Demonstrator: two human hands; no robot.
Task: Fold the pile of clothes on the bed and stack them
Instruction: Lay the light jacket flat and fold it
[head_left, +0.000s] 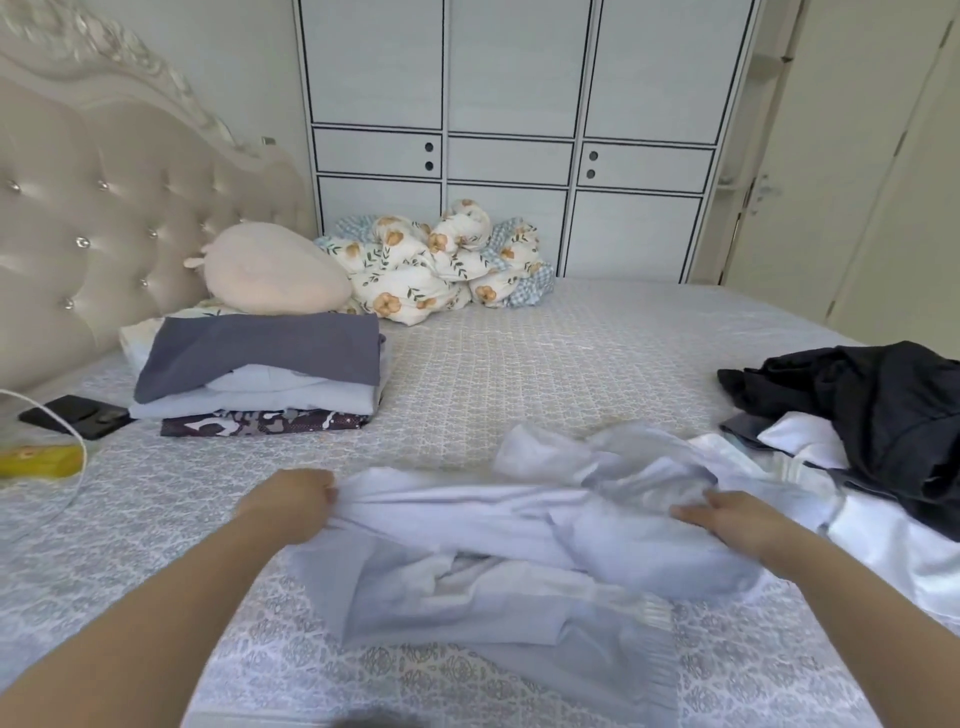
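Note:
A crumpled pale blue garment (467, 561) lies spread on the bed in front of me. My left hand (296, 499) grips its left upper edge in a fist. My right hand (727, 514) rests on its right side, fingers pointing left; how they hold the cloth is blurred. To the right lies the unfolded pile: white clothes (893, 551) and a black garment (872, 410) on top. At the left stands a stack of folded clothes (260, 374), grey-blue on top, pale blue below, a dark patterned piece at the bottom.
The patterned bed sheet (519, 364) stretches between stack and pile. A beige plush pillow (270, 270) and a floral quilt (436, 265) lie at the far side. A black phone (72, 415), a white cable and a yellow object (36, 460) sit at the left. A wardrobe stands behind.

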